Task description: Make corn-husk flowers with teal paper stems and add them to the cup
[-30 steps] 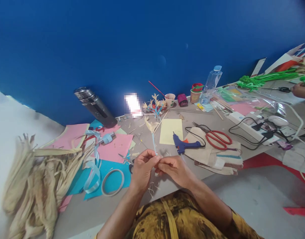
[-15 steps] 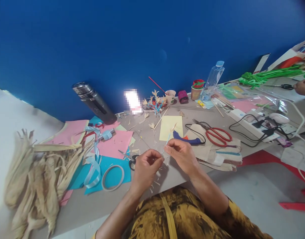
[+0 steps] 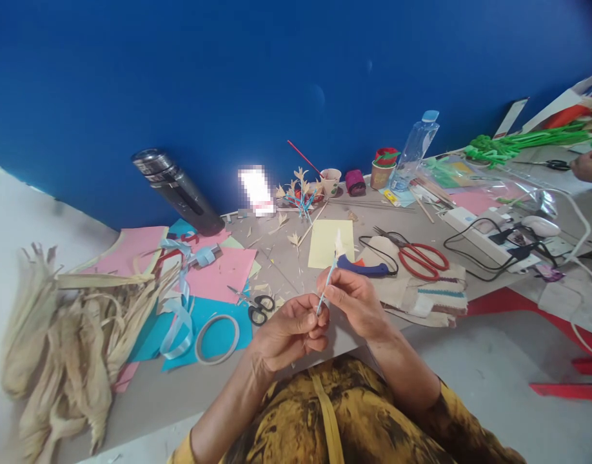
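A thin stem wrapped in light blue [image 3: 327, 283], with a small pale husk flower [image 3: 338, 246] at its top, stands tilted between my hands. My left hand [image 3: 292, 328] is closed around its lower end, fingers curled. Higher up, my right hand [image 3: 353, 301] pinches it between thumb and fingers. Just beyond my right hand lies a blue glue gun [image 3: 366, 267], beside a yellow paper sheet [image 3: 324, 241]. Small black-handled scissors [image 3: 260, 309] lie left of my left hand. Further back, several similar husk flowers on blue stems [image 3: 300, 196] are bunched together.
Dried corn husks [image 3: 73, 354], a tape roll [image 3: 197, 341], light-blue ribbon [image 3: 177, 332] and a dark flask [image 3: 184, 200] are at left. Red-handled scissors [image 3: 424, 263], a power strip [image 3: 489, 238] with cables and a plastic bottle [image 3: 416, 151] are at right. Another person's hand [image 3: 589, 167] shows far right.
My left hand has turned and its fingers have curled under the stem's lower end. The blue stem now stands more in view, its flower higher. The view has shifted slightly.
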Action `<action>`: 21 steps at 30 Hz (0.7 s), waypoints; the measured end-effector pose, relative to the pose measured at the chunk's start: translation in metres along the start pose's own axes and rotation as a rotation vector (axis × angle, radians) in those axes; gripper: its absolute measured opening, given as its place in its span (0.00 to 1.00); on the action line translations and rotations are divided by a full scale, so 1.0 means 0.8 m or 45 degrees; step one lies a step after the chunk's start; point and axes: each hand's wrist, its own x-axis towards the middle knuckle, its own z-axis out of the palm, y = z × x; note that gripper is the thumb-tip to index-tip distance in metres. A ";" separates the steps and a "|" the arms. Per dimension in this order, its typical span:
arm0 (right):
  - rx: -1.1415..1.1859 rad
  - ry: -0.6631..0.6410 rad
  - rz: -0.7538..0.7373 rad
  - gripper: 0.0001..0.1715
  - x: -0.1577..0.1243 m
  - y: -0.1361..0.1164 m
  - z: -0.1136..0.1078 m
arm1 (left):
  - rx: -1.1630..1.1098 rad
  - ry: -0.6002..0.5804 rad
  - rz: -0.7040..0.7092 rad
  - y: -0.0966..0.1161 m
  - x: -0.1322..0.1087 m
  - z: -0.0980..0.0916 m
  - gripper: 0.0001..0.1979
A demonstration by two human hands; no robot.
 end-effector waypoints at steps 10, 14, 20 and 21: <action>0.025 0.107 -0.066 0.22 0.000 0.019 0.001 | -0.052 -0.162 -0.083 -0.010 -0.012 -0.001 0.13; 0.160 0.156 -0.151 0.19 0.007 0.014 -0.009 | 0.260 -0.125 -0.132 -0.011 -0.027 -0.021 0.16; 0.165 0.121 -0.148 0.17 0.010 0.006 -0.019 | 0.385 0.579 0.318 -0.002 -0.059 -0.060 0.13; 0.156 0.113 -0.141 0.17 0.010 0.007 -0.017 | 0.389 0.644 0.374 -0.002 -0.062 -0.059 0.14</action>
